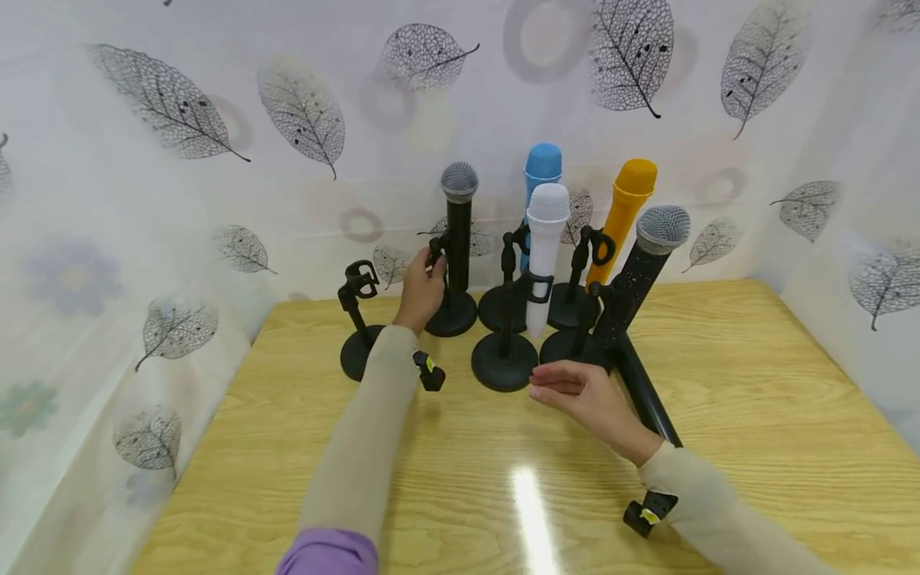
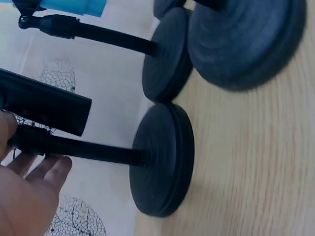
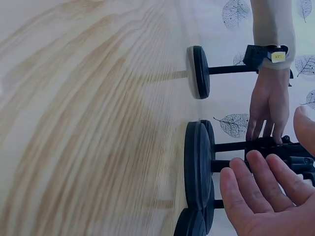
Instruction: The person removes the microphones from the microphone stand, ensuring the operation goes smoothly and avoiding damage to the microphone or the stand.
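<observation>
At the back, my left hand (image 1: pixel 420 291) grips the upper part of a black microphone stand (image 2: pixel 98 150) by its clip. That stand bears a black microphone (image 1: pixel 458 231) with a silver mesh head, upright. In the left wrist view, the fingers of the left hand (image 2: pixel 29 196) curl about the stand's neck, below the microphone's end. My right hand (image 1: pixel 589 403) hovers in front of the front stands, its fingers loosely bent and nothing in them. In the right wrist view, the palm of the right hand (image 3: pixel 270 196) shows bare.
An unfilled stand (image 1: pixel 362 347) is at the left. Stands to the right carry blue (image 1: pixel 544 164), white (image 1: pixel 548 231), orange (image 1: pixel 625 212) and black-and-silver (image 1: pixel 647 255) microphones. A black tube (image 1: pixel 650 399) lies on the wooden table (image 1: pixel 460 495), beside the right hand. Leaf-patterned cloth hangs behind.
</observation>
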Demonstrator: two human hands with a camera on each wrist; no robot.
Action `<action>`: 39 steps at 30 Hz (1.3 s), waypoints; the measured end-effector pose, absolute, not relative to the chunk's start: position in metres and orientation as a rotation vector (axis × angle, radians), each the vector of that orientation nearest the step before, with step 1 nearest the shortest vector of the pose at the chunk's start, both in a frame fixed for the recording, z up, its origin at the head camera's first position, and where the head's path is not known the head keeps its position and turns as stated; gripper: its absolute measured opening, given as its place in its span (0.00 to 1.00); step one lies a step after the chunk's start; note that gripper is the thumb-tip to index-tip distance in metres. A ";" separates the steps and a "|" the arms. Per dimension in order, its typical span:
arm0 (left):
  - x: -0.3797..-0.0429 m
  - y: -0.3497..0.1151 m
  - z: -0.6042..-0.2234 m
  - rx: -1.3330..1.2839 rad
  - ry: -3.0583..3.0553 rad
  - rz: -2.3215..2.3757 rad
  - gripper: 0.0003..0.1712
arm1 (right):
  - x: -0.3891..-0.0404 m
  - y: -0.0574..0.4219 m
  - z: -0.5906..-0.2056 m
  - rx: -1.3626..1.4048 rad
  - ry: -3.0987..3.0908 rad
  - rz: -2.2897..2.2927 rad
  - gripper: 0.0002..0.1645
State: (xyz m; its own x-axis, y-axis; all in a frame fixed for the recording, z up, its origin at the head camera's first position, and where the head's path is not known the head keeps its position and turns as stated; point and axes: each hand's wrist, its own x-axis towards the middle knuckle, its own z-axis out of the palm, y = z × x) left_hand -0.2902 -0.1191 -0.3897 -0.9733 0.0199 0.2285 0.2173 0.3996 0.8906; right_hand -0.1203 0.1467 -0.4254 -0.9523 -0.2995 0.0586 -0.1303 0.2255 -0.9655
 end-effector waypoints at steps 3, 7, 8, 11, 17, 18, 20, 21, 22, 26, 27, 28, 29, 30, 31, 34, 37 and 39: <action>-0.291 -0.116 -0.388 -0.171 -2.468 -1.614 0.21 | -0.123 0.142 -0.425 -0.386 2.331 -1.836 0.25; -0.291 -0.116 -0.388 -0.144 -2.490 -1.571 0.19 | -0.126 0.139 -0.424 -0.374 2.311 -1.834 0.26; -0.291 -0.116 -0.388 -0.144 -2.498 -1.553 0.18 | -0.126 0.138 -0.424 -0.371 2.308 -1.833 0.26; -0.290 -0.118 -0.388 -0.160 -2.514 -1.508 0.17 | -0.126 0.137 -0.423 -0.374 2.304 -1.829 0.26; -0.285 -0.121 -0.388 -0.197 -2.547 -1.451 0.18 | -0.125 0.136 -0.422 -0.383 2.304 -1.827 0.25; -0.284 -0.122 -0.388 -0.204 -2.556 -1.439 0.18 | -0.124 0.136 -0.422 -0.386 2.304 -1.828 0.25; -0.282 -0.124 -0.388 -0.216 -2.570 -1.417 0.19 | -0.124 0.136 -0.422 -0.393 2.306 -1.831 0.25; -0.281 -0.124 -0.388 -0.221 -2.576 -1.408 0.19 | -0.124 0.136 -0.422 -0.398 2.307 -1.833 0.25; -0.279 -0.125 -0.388 -0.229 -2.579 -1.401 0.19 | -0.124 0.137 -0.422 -0.401 2.311 -1.835 0.24; -0.274 -0.127 -0.388 -0.253 -2.569 -1.390 0.17 | -0.123 0.137 -0.422 -0.411 2.321 -1.839 0.24; -0.273 -0.128 -0.389 -0.260 -2.567 -1.384 0.17 | -0.123 0.137 -0.422 -0.412 2.321 -1.840 0.24; -0.272 -0.129 -0.389 -0.271 -2.561 -1.376 0.16 | -0.123 0.137 -0.422 -0.413 2.321 -1.840 0.23; -0.271 -0.129 -0.389 -0.279 -2.558 -1.366 0.16 | -0.122 0.137 -0.422 -0.416 2.321 -1.842 0.23; -0.270 -0.130 -0.390 -0.289 -2.556 -1.354 0.16 | -0.122 0.137 -0.421 -0.417 2.322 -1.844 0.23; -0.269 -0.131 -0.390 -0.298 -2.555 -1.340 0.16 | -0.122 0.138 -0.421 -0.420 2.322 -1.848 0.22; -0.266 -0.133 -0.391 -0.323 -2.554 -1.303 0.16 | -0.122 0.138 -0.420 -0.428 2.327 -1.850 0.21; -0.262 -0.135 -0.392 -0.337 -2.564 -1.280 0.15 | -0.122 0.138 -0.419 -0.431 2.329 -1.844 0.21; -0.259 -0.137 -0.393 -0.344 -2.567 -1.267 0.15 | -0.123 0.138 -0.418 -0.427 2.330 -1.836 0.22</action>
State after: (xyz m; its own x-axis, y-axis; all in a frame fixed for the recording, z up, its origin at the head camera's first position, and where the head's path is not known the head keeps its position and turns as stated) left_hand -0.2593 -0.1368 -0.3931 -0.9387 0.0968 0.3308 0.3214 0.5923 0.7388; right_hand -0.1226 0.1378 -0.4185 -0.9493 -0.3083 0.0615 -0.1320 0.2134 -0.9680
